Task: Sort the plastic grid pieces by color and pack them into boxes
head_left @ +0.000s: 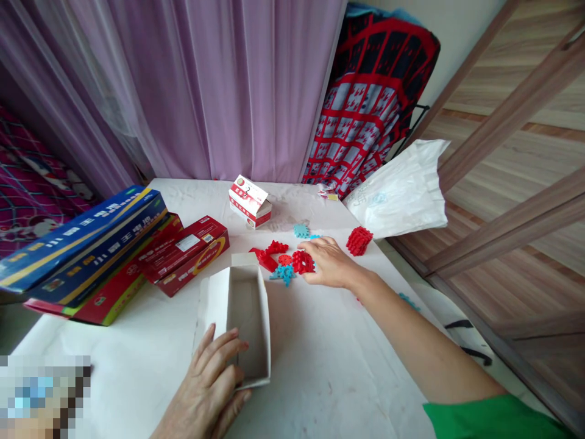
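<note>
An open white cardboard box [249,329] lies on the table, its hollow inside facing up. My left hand [214,372] grips its near-left corner, fingers over the wall and thumb at the near end. Farther out, my right hand [326,262] is closed at the side of a red interlocking plastic block [302,262]; its fingertips are partly hidden. Close by are loose red pieces [267,259], a blue snowflake-shaped piece [284,274] and a light-teal piece [301,230]. A stacked red block [359,241] stands right of this hand.
Blue boxes [100,244] and a dark red box [192,250] are piled at the left. Toward the back stands a small red-and-white box [250,201]. A white bag [402,189] sits at the right edge; another teal piece [408,301] lies beyond my right forearm.
</note>
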Available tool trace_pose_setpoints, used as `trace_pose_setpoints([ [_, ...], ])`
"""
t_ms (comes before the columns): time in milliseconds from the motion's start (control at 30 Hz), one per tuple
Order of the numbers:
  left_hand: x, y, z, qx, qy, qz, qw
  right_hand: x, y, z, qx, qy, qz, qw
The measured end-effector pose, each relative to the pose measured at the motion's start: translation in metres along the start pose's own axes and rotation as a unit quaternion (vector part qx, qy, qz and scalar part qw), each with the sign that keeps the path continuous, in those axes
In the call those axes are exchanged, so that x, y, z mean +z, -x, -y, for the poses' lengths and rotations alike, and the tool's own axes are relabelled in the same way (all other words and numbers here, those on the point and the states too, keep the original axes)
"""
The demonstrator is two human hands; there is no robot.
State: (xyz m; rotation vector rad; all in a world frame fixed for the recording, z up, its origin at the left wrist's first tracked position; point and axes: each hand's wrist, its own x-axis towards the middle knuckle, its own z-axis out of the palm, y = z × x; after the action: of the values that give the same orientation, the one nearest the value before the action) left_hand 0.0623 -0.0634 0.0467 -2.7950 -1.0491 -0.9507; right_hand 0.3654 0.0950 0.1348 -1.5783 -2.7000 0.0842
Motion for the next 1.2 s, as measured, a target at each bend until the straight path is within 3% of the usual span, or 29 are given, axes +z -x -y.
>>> trace_pose_setpoints([
  [200,-0.003,-0.002,-0.007,-0.031,0.008,0.012,0.999,-0.032,-0.002,0.074,-0.109,-0.044,-0.068,0.991],
  [300,-0.004,-0.005,-0.009,-0.035,0.007,0.011,0.999,-0.038,-0.010,0.091,-0.133,-0.040,-0.063,0.988],
  [367,-0.005,-0.006,-0.009,-0.035,0.009,0.009,0.999,-0.038,-0.010,0.086,-0.110,-0.032,-0.065,0.991],
  [467,-0.006,-0.007,-0.009,-0.029,0.009,0.003,1.000,-0.027,0.000,0.060,-0.038,-0.007,-0.061,0.997],
  [633,-0.001,-0.001,-0.007,-0.026,0.017,0.002,1.000,0.017,0.029,0.016,0.043,0.068,0.029,0.996],
  [800,0.001,0.000,-0.008,-0.038,0.022,0.010,0.999,0.049,0.039,0.014,0.049,0.097,0.074,0.991],
  [1000,0.000,0.001,-0.008,-0.046,0.026,0.028,0.998,0.036,0.031,0.017,0.094,0.078,0.120,0.985],
  [1200,0.002,0.002,-0.006,-0.046,0.019,-0.002,0.999,0.018,-0.009,0.016,0.122,0.039,0.072,0.989],
])
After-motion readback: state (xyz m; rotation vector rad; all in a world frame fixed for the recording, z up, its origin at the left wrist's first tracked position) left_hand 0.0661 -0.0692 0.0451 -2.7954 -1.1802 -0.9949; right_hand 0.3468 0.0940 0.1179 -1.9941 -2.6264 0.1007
